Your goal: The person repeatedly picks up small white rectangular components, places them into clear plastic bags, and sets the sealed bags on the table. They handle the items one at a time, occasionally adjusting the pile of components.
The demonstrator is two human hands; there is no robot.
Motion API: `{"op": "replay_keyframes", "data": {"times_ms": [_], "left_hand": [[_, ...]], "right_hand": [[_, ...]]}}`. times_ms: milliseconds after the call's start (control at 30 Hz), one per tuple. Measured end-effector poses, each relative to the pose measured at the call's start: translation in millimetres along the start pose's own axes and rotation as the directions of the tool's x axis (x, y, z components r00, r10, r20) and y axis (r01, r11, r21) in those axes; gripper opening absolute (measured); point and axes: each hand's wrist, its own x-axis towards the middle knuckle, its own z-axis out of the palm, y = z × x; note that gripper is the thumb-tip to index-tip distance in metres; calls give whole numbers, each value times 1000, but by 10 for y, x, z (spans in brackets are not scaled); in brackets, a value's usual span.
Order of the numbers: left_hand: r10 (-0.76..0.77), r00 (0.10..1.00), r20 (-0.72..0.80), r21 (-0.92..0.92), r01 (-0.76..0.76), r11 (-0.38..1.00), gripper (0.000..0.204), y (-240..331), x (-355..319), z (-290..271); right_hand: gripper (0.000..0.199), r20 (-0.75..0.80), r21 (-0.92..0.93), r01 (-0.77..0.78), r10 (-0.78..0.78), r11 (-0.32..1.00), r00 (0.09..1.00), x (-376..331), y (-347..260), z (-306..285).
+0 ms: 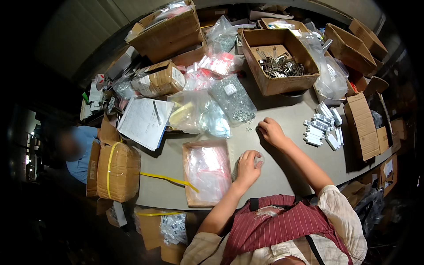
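My left hand (248, 168) is over the grey table near its front edge, fingers curled. Something small and see-through shows at its fingertips, too unclear to name. Farther off, my right hand (270, 132) rests at the tabletop with its fingers bent and close together; what they hold, if anything, is hidden. Just left of those fingertips lie several loose small screws (249, 129). Behind them sits a clear bag full of screws (240, 108). To the left of my left hand, a shallow cardboard tray (186, 176) holds clear zip bags (207, 165) with red edges.
White plastic parts (314, 134) lie in a group at right, near an open carton (363, 128). A cardboard box of metal parts (287, 84) stands at the back. At left are papers with a pen (143, 119) and a taped carton (121, 172). Another person (79, 150) is beyond it.
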Motion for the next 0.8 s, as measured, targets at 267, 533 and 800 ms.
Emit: {"op": "replay_keyframes", "data": {"times_ms": [267,533,800], "left_hand": [[-48,995,90,30,46,999,23,6,-4,70],[-136,978,159,-201,167,965,35,25,40,40],[-218,962,165,-275,257,926,30,-6,36,48]], "right_hand": [[19,85,-29,33,-31,999,996,-834,-22,-338],[18,327,596,-368,204,714,923,-855,-312,-604],[25,279,498,-421,319,758,906,-792,-553,-844]]}}
